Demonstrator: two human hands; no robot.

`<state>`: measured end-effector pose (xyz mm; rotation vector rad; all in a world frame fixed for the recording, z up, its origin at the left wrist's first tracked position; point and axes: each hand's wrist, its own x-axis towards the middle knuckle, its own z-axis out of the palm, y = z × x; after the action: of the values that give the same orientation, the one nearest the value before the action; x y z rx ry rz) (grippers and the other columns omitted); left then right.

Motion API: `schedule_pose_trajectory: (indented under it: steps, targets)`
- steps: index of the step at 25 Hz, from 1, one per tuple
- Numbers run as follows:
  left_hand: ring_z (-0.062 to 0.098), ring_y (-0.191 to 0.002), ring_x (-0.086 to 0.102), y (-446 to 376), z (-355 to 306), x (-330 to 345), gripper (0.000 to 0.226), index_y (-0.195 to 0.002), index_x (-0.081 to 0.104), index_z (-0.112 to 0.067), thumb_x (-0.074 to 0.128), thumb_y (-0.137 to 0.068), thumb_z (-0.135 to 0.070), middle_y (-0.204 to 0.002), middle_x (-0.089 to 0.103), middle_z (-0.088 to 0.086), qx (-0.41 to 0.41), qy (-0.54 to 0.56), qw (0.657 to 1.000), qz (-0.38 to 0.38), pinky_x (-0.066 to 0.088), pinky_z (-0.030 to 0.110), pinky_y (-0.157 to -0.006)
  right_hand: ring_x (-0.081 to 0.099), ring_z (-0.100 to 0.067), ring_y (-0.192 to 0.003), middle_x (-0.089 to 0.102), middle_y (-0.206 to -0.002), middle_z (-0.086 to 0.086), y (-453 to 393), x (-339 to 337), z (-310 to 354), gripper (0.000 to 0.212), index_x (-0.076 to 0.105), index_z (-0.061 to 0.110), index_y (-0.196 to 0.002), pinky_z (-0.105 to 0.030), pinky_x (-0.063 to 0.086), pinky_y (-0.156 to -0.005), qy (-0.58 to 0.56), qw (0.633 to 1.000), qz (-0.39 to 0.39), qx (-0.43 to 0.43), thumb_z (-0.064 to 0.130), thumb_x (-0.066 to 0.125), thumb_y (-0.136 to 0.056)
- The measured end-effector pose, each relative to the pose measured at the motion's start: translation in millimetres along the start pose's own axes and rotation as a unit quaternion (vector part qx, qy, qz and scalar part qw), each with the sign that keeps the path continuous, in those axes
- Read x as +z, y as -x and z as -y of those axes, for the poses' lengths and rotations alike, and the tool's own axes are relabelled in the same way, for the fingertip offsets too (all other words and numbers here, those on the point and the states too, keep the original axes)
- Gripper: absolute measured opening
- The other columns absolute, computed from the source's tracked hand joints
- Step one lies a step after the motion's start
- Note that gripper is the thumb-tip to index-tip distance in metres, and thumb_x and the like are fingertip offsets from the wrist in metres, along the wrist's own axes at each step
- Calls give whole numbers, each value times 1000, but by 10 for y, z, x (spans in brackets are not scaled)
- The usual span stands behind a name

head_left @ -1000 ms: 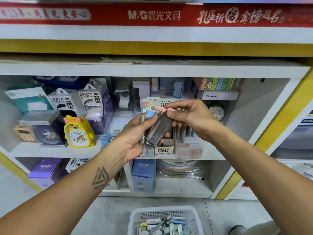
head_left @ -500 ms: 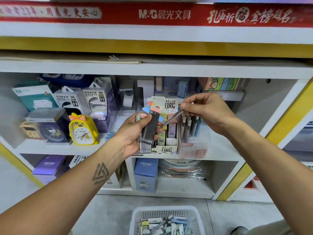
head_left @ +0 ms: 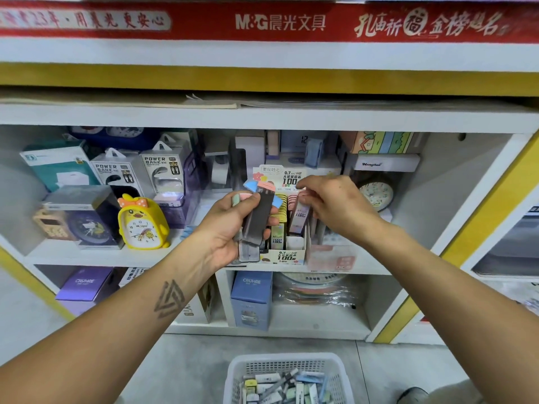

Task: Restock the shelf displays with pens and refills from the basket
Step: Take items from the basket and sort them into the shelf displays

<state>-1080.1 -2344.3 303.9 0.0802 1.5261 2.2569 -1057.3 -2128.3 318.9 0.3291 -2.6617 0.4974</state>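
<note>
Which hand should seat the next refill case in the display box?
The right hand: it already pinches a pink-capped refill case over the display box slots. The left hand grips the spare stack of cases in front of the box.

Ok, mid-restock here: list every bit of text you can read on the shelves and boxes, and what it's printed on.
"M&G 晨光文具": red banner along the top.
"POWER BANK": two clear hanging packs.
"0.7 HB", "100": lead refill display box, on its header card and front.
"CRUHRE": purple box and blue box on the lower shelf.
"12": grey box at the back.
Too blurred: white box label, small print, items in the basket.
</note>
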Motion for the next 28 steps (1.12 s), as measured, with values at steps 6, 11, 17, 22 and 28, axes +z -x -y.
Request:
schedule_pose_trajectory:
  steps: [6,11,17,22,28]
  targets:
    - [31,-73,72,37,-25,5,29,-121,54,-3,60,-96,-17,-97,72,25,-2,8,1000,19,55,32,-50,63,-28,-83,69,-91,-5,3,59,51,10,67,15,-98,-41,53,-73,45,998,33,-22,22,59,-98]
    - [30,-71,70,43,-15,27,29,-121,56,-4,61,-96,-18,-97,72,24,-9,-2,999,51,54,33,-52,67,-11,-62,75,-81,-4,-47,3,167,20,70,14,-114,-17,50,-60,-260,953,39,149,10,58,-99]
    - [29,-69,70,11,6,27,28,-119,59,-6,63,-94,-19,-97,72,25,-7,16,999,48,53,32,-52,70,-21,-61,74,-81,-19,-15,-85,201,25,66,-5,-113,-22,56,-55,-459,855,55,234,-9,67,-89]
    - [21,-62,63,-14,-81,-73,14,-99,67,-7,71,-87,-14,-89,71,21,17,81,996,-17,50,27,-49,73,-26,-67,75,-85,-22,16,-110,151,19,67,-4,-105,-24,59,-58,-479,843,80,231,-9,70,-86]
    - [18,-52,59,69,-160,-161,39,-108,55,-6,75,-77,8,-76,71,13,75,9,995,-68,51,27,-48,66,-14,-66,75,-82,-9,-22,66,418,16,74,10,-98,-23,53,-59,-379,901,154,144,3,77,-84]
